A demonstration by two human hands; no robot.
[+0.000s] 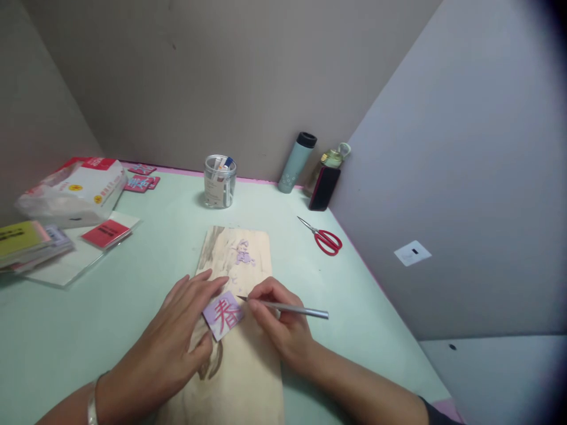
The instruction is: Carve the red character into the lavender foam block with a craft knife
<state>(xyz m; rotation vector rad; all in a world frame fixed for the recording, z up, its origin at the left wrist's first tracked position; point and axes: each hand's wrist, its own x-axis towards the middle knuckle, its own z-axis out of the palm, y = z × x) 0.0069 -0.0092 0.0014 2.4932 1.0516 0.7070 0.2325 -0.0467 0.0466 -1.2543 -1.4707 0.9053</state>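
A small pale purple paper square (222, 315) with a red Chinese character lies on a light wooden board (239, 366) in front of me. My left hand (177, 339) rests flat on the board and pins the paper's left edge with fingers and thumb. My right hand (277, 321) grips a slim silver craft knife (292, 309) like a pen, its tip touching the paper's upper right corner. Small purple paper scraps (245, 254) lie on the board's far end.
Red-handled scissors (326, 239) lie to the right. A glass jar (220, 181) of pens, a teal flask (297, 162) and a dark phone (325, 188) stand at the back. A tissue pack (75, 192), red paper packets (106, 233) and booklets (26, 242) sit left.
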